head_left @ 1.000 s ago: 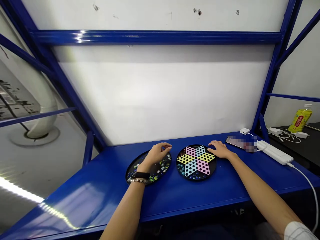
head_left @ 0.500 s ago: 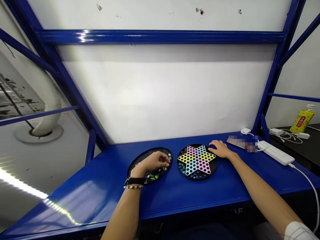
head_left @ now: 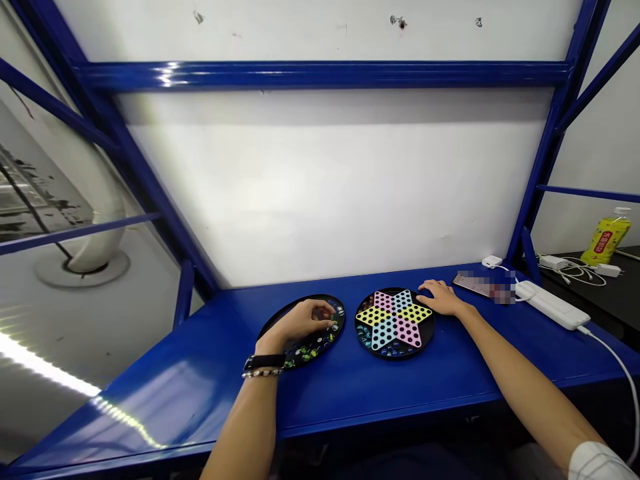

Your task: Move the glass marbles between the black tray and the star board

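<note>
My left hand (head_left: 299, 321), with a dark band and a beaded bracelet at the wrist, is over a round black tray (head_left: 273, 321). Its fingers curl toward the thumb with a gap between the tips; nothing held can be made out. Several glass marbles (head_left: 314, 352), some green and yellow, lie along the tray's near and right side, and the hand hides part of it. To the right sits a Chinese checkers board (head_left: 394, 315) with a pink, blue and yellow star and dark marbles around it. My right hand (head_left: 440, 297) lies flat with fingers spread at the board's upper right edge.
Beyond my right hand are a phone (head_left: 475, 285), a white power strip (head_left: 553, 307) and its cable. A blue metal frame (head_left: 325, 75) and white panel stand behind the blue table (head_left: 330, 400). A yellow bottle (head_left: 606, 239) and chargers are on a black surface at right.
My left hand has shifted slightly left and up over the tray, and its thumb and fingertips have parted a little. My right hand stays in place beside the board.
</note>
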`<action>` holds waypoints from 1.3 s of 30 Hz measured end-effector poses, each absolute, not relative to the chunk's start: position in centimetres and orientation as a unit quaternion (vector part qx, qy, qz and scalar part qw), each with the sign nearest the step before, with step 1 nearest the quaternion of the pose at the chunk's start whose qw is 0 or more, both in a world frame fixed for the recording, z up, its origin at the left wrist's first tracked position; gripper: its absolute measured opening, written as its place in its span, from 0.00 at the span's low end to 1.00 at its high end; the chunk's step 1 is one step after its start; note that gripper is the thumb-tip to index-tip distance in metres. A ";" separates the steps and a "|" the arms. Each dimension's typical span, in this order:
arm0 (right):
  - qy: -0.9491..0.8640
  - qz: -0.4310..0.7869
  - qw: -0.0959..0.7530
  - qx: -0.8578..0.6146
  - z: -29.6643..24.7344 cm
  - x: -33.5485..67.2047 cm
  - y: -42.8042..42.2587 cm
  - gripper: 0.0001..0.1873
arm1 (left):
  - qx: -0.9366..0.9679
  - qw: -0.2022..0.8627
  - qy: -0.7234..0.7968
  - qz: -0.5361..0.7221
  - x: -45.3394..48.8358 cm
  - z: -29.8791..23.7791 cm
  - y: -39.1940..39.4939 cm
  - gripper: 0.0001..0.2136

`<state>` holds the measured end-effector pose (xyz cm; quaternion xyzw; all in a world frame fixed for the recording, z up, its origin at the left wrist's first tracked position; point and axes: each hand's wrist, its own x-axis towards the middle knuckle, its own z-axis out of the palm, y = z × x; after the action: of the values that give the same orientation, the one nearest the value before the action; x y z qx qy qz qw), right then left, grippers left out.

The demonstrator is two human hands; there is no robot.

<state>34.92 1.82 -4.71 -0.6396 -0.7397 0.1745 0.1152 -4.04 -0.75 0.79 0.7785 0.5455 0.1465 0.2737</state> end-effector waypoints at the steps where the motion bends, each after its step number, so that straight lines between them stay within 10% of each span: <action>1: -0.740 0.173 0.113 -0.640 -4.7 34.9 1.8 0.27 | 0.781 0.277 0.541 0.142 -3.9 0.8 -0.8 0.17; 39: -0.744 0.172 0.136 -0.631 -5.7 35.1 2.7 0.25 | 0.825 0.183 0.484 0.226 8.1 -1.6 8.8 0.16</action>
<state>35.13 2.65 -5.68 -0.6309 -0.7442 0.1723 0.1360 8.09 8.81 -1.58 0.8254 0.4840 0.2255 0.1833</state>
